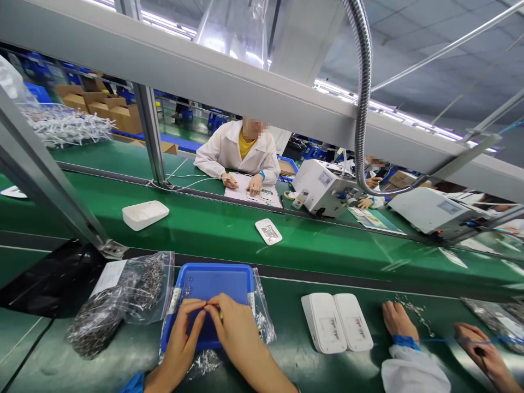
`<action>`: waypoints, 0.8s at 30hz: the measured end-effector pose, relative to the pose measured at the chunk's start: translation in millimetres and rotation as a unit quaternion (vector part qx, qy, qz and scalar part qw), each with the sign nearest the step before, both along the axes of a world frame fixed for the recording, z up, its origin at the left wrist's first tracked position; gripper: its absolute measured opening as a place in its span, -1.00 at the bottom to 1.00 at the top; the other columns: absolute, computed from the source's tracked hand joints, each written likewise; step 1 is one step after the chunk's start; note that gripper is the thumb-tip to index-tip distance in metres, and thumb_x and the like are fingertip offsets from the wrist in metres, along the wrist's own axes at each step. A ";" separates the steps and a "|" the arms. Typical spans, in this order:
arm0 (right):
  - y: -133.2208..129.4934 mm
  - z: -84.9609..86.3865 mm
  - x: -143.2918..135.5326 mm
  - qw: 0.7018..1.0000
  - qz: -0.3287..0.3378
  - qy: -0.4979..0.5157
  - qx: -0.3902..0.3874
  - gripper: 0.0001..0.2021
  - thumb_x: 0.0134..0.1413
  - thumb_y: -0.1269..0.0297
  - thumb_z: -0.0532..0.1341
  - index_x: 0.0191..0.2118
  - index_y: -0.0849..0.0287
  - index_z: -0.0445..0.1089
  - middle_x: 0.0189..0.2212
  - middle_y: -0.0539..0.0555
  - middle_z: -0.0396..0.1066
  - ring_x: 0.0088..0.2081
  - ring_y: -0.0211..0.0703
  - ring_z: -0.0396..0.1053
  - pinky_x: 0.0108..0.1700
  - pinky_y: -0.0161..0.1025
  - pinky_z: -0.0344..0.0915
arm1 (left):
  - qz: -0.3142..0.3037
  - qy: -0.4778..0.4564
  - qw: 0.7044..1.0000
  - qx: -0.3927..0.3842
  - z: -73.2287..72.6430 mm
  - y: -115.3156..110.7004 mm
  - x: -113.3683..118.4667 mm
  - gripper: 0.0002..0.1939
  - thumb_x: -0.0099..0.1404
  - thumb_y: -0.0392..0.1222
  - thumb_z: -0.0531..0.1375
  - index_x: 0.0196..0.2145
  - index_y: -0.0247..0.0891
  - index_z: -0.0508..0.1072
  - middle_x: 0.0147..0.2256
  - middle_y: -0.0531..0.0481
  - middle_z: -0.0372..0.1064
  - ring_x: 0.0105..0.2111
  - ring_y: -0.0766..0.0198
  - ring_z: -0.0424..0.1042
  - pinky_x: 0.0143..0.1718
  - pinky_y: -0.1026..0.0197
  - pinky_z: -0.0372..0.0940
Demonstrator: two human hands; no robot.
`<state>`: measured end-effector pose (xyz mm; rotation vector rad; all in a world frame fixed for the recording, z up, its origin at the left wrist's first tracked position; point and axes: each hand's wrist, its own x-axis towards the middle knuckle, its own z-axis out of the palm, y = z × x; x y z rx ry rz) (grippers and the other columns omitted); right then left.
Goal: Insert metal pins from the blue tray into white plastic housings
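Note:
Over a shallow blue tray (221,275), my left hand (183,335) and my right hand (235,325) meet at the fingertips. Both are closed in a pinch; whatever lies between the fingers is too small and hidden to name. Some tiny metal pieces (187,285) rest in the tray's left part. Beneath the tray, a clear plastic bag (264,311) with shiny small metal parts sticks out at the right and front. Left of the tray lies a clear zip bag (149,286) full of dark small metal parts.
White plastic housings (327,322) stand right of the tray, near a co-worker's hands (399,322). A black bag (53,278) and a metal post (88,218) are at left. Beyond, a green conveyor (204,234) carries white housings. Another person sits across. A flexible metal hose (362,109) hangs overhead.

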<state>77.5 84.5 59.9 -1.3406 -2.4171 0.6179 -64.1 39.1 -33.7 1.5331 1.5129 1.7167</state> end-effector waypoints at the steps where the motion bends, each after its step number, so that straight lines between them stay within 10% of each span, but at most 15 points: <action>1: 0.1 3.6 1.5 1.000 0.004 0.004 -0.016 -0.87 0.38 0.23 0.12 -0.08 0.06 0.40 -0.18 -0.05 0.56 -0.20 -0.12 0.56 -0.19 -0.24 0.38 | -0.007 -0.003 1.000 0.006 1.2 -0.5 -0.4 -0.89 0.45 -0.17 0.14 -0.09 -0.11 0.43 -0.17 0.02 0.42 -0.13 0.30 0.48 -0.08 0.30 0.44; 10: 0.0 33.6 13.1 0.984 0.060 0.064 -0.153 -0.86 0.36 0.20 0.16 -0.17 0.06 0.45 -0.43 -0.12 0.53 -0.38 -0.26 0.50 -0.30 -0.38 0.27 | -0.056 -0.005 0.996 0.076 9.8 -2.5 1.2 -0.92 0.48 -0.21 0.09 -0.17 -0.11 0.38 -0.30 0.05 0.42 -0.28 0.32 0.50 -0.25 0.35 0.47; 24: -6.0 41.7 20.9 0.988 0.122 -0.089 0.004 -0.87 0.29 0.15 0.23 -0.12 0.00 0.43 -0.22 -0.10 0.57 -0.24 -0.15 0.54 -0.30 -0.27 0.23 | -0.089 0.029 0.994 0.054 -4.1 -7.8 -0.2 -0.88 0.47 -0.30 0.03 -0.16 -0.11 0.32 -0.30 0.03 0.38 -0.28 0.28 0.49 -0.25 0.27 0.47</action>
